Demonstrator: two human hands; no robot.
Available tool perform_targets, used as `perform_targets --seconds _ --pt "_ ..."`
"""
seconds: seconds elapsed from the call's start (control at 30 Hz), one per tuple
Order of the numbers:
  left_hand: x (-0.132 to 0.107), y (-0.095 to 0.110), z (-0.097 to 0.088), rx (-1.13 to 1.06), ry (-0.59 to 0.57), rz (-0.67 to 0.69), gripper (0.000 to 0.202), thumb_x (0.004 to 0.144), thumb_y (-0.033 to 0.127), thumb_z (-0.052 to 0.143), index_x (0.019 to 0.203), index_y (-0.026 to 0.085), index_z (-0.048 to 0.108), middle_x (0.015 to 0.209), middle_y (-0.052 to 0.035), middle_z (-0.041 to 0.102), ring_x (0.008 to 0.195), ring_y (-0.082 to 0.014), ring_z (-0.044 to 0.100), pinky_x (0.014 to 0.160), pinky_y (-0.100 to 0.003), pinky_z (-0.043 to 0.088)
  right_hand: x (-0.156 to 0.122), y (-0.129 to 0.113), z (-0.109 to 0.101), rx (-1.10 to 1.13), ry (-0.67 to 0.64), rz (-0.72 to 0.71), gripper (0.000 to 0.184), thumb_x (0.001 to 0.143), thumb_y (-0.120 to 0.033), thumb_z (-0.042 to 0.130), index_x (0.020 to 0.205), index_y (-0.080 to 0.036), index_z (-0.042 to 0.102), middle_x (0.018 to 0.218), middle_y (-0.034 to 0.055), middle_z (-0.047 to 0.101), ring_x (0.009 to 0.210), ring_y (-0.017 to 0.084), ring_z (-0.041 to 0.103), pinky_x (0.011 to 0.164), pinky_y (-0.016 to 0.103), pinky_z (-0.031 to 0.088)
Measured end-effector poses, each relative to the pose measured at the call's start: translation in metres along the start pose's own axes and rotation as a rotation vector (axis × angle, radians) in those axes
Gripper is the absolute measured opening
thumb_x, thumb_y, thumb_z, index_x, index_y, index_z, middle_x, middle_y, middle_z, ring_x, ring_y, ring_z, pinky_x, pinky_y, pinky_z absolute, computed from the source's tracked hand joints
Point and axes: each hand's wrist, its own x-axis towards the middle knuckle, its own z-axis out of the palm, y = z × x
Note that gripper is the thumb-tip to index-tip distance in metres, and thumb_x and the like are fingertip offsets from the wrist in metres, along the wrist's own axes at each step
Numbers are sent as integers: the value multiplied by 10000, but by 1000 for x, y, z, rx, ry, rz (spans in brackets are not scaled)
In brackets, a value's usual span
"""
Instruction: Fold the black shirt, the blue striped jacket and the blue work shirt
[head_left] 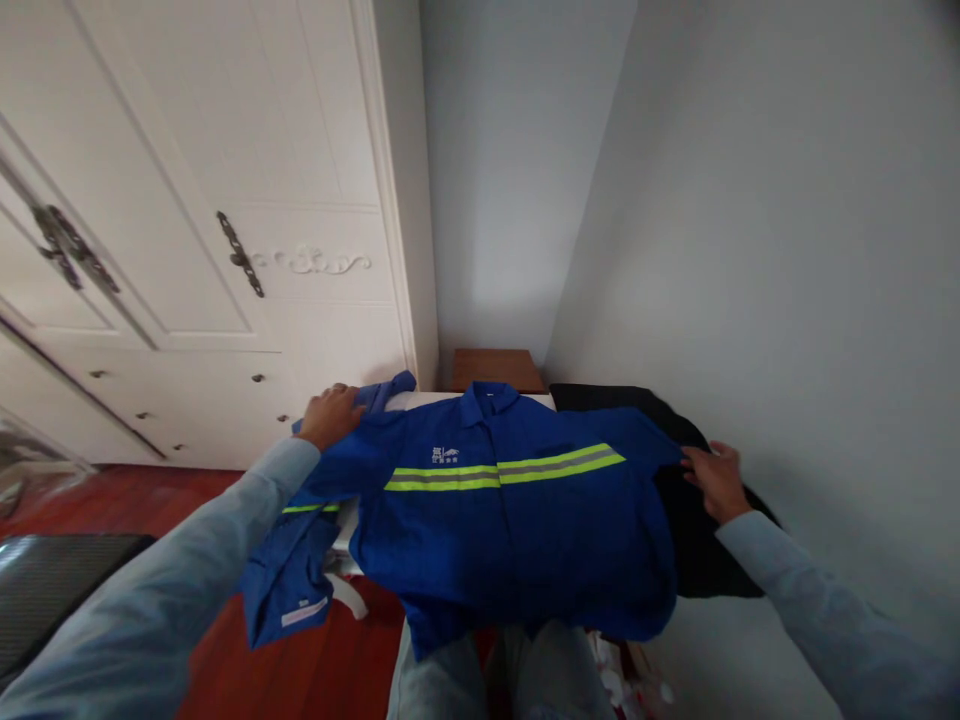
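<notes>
A blue work jacket (457, 530) lies spread with its front up and collar away from me, its lower part hanging over the near edge. Yellow-green and grey reflective bands cross its chest, with a white logo on one side. My left hand (330, 415) is closed on the left side of the jacket at the sleeve; its fingertips are partly hidden. At the right, my right hand (716, 478) pinches the end of the other sleeve. More blue clothing (289, 580) with a yellow-green stripe hangs below my left hand.
A white table (427, 398) shows beneath the jacket. Black cloth (712, 560) lies at the right by the grey wall (787, 250). Behind stands a brown wooden box-like piece (499, 370). A white wardrobe (322, 330) rises at the left, and a black ribbed surface (60, 590) sits lower left.
</notes>
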Motion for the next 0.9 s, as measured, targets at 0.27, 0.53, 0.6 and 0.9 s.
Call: perform_targets --seconds 0.27,0.53,0.6,0.9 --pt "-57 61 91 -180 -146 409 681 975 602 360 1453 138 498 1522 -150 462 1467 -271 390 1211 -425 364 -65 23 -3 -224 -201 -103 660 602 -497 700 1159 -170 562 1043 102 667 916 222 669 797 355 592" --pt "-63 51 138 -82 -120 352 700 968 575 420 1501 123 454 1572 -205 350 1496 -340 311 1220 -507 331 -114 78 -43 -279 -179 -1 754 498 -595 751 1111 -186 588 1033 133 707 934 290 714 842 414 603" --pt "-63 50 142 -83 -100 357 688 972 567 415 1507 135 449 1579 -193 343 1500 -340 303 1227 -505 322 -128 92 -51 -272 -242 71 720 506 -596 764 1083 -195 604 974 117 725 907 293 725 831 407 607" --pt "-65 52 135 -79 -122 370 720 980 583 360 1523 114 420 1590 -199 318 1515 -341 269 1237 -498 298 -157 127 -52 -349 -311 88 518 518 -605 722 860 -222 658 923 98 736 930 330 722 891 451 591"
